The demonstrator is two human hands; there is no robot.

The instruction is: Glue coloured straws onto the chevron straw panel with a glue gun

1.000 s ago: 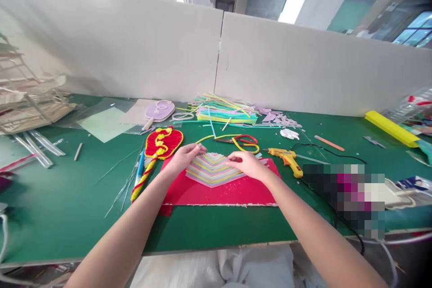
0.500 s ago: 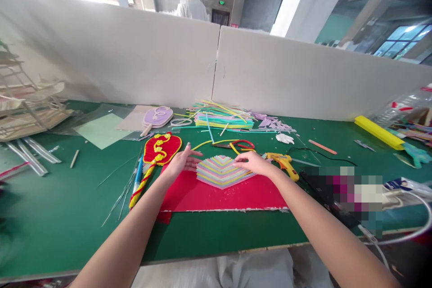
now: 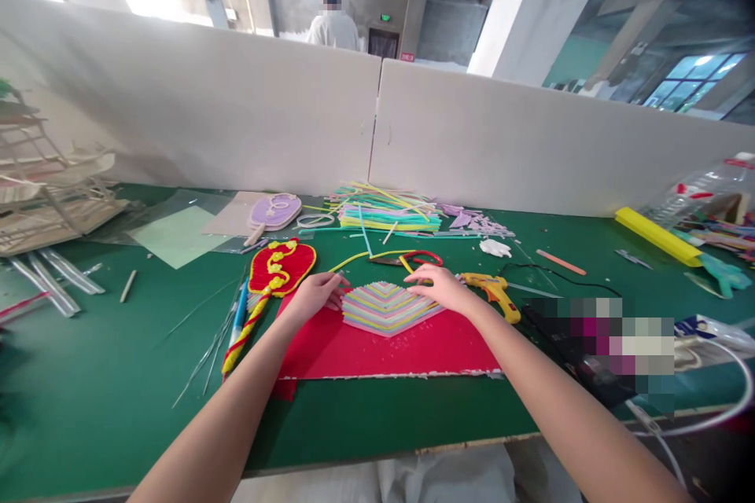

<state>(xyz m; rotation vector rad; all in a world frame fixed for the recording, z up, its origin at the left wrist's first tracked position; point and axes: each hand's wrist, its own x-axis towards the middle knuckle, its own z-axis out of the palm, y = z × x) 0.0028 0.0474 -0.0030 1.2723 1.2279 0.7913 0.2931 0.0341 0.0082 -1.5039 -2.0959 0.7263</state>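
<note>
A fan-shaped piece of pastel strips (image 3: 386, 314), striped in pink, yellow, grey and blue chevrons, lies flat on a red board (image 3: 377, 357). At its left edge is my left hand (image 3: 318, 295), fingers loosely bent and apart, with nothing seen in them. My right hand (image 3: 442, 288) lies over its upper right side, fingers stretched out; the fingertips seem to touch the strips. Left of my left hand rests a red and yellow fuzzy fan (image 3: 281, 267) with a twisted handle. Behind the striped piece are red-handled scissors (image 3: 425, 255), partly crossed by a yellow strip.
A yellow glue gun (image 3: 495, 295) lies right of my right hand. Coloured pipe cleaners (image 3: 392, 216) are heaped at the back, near a purple fan (image 3: 275, 211). A white partition (image 3: 236, 110) closes off the green table (image 3: 135, 377). Beyond it is a person (image 3: 334, 27).
My left hand's raised thumb has come down and its fingers have drawn in beside the striped piece. My right hand stays at the upper right side. The view has tilted slightly upward.
</note>
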